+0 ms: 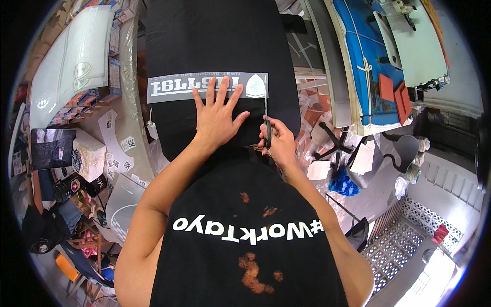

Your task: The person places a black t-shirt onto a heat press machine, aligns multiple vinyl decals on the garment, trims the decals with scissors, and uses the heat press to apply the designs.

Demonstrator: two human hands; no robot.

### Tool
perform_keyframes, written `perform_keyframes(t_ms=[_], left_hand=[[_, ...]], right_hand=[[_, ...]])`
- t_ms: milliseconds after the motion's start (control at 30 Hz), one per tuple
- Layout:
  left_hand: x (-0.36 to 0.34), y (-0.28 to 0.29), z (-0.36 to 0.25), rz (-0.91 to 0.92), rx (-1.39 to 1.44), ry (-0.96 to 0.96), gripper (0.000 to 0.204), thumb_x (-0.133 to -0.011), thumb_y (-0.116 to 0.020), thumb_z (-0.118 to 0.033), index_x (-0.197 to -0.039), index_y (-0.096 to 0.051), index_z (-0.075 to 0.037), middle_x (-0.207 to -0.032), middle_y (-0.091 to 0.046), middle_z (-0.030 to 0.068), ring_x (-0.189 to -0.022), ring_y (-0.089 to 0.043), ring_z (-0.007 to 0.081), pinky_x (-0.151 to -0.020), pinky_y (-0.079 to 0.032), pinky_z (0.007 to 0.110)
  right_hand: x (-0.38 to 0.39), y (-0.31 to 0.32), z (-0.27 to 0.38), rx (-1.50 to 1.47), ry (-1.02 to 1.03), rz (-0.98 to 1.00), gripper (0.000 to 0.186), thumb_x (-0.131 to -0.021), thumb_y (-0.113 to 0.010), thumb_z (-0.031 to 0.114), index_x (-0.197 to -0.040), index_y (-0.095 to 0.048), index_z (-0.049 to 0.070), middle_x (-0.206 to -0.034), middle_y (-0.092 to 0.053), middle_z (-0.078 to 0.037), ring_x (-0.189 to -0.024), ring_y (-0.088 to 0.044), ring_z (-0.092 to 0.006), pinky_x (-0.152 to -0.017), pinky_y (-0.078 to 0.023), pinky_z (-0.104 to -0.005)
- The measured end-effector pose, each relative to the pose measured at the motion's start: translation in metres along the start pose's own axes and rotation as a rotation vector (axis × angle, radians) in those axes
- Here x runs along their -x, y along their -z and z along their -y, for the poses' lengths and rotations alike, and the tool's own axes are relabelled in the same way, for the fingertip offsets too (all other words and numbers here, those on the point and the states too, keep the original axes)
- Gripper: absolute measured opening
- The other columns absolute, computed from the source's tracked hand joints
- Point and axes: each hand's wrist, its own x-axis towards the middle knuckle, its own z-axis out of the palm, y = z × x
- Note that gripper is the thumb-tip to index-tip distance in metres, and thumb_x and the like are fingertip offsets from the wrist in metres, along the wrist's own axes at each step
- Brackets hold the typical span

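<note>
1. The right hand (pixel 280 142) grips the scissors (pixel 268 132), blades pointing away from the body and reaching the strip's right end; whether they are parted, I cannot tell.
2. The left hand (pixel 219 122) lies flat, fingers wide, fingertips on the strip, thumb apart from it.
3. Just right of those fingers, the blades run close beside the emblem (pixel 256 86) — a slight slant could nick it; a light press from the left hand could let the strip skew.
4. The strip (pixel 177 88), under and beyond the left fingertips, looks flat: grey, long, with pale upside-down lettering.
5. Beneath both hands and beyond stretches black cloth (pixel 217 36).
</note>
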Motion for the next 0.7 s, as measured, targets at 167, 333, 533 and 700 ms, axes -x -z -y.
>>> perform_keyframes(t_ms=[167, 333, 533, 700], left_hand=[[0.000, 0.000, 0.000, -0.005, 0.015, 0.003, 0.065, -0.089, -0.059, -0.054, -0.144, -0.047, -0.021, -0.154, -0.034, 0.0136, -0.146, -0.020, 0.0395, -0.109, -0.009, 0.074], [-0.001, 0.002, 0.000, 0.007, 0.015, 0.012, 0.066, -0.089, -0.060, -0.053, -0.144, -0.047, -0.021, -0.155, -0.033, 0.0135, -0.146, -0.019, 0.0395, -0.109, -0.009, 0.073], [0.000, 0.004, -0.001, 0.016, 0.039, 0.012, 0.065, -0.089, -0.061, -0.050, -0.145, -0.046, -0.020, -0.156, -0.030, 0.0152, -0.146, -0.019, 0.0396, -0.110, -0.007, 0.071], [-0.001, 0.013, 0.010, -0.140, 0.041, 0.185, 0.067, -0.087, -0.063, -0.048, -0.142, -0.049, -0.012, -0.139, -0.042, 0.0206, -0.130, -0.037, 0.0375, -0.103, -0.022, 0.063]], right_hand=[[-0.003, -0.005, 0.009, 0.027, -0.042, -0.023, 0.045, -0.095, -0.067, 0.024, -0.132, -0.054, 0.003, -0.077, -0.058, -0.002, -0.055, -0.057, -0.0074, -0.041, -0.041, -0.0202], [-0.002, -0.006, 0.016, 0.051, -0.061, -0.021, 0.042, -0.095, -0.066, 0.021, -0.130, -0.055, 0.000, -0.076, -0.059, -0.003, -0.054, -0.058, -0.0075, -0.039, -0.040, -0.0200], [-0.007, -0.003, 0.018, 0.053, -0.035, -0.013, 0.041, -0.095, -0.067, 0.018, -0.129, -0.055, 0.001, -0.078, -0.060, -0.004, -0.054, -0.057, -0.0077, -0.040, -0.041, -0.0204], [-0.001, 0.040, 0.004, 0.069, 0.014, -0.219, 0.035, -0.098, -0.050, 0.002, -0.132, -0.053, 0.004, -0.089, -0.065, -0.008, -0.059, -0.059, -0.0101, -0.043, -0.044, -0.0226]])
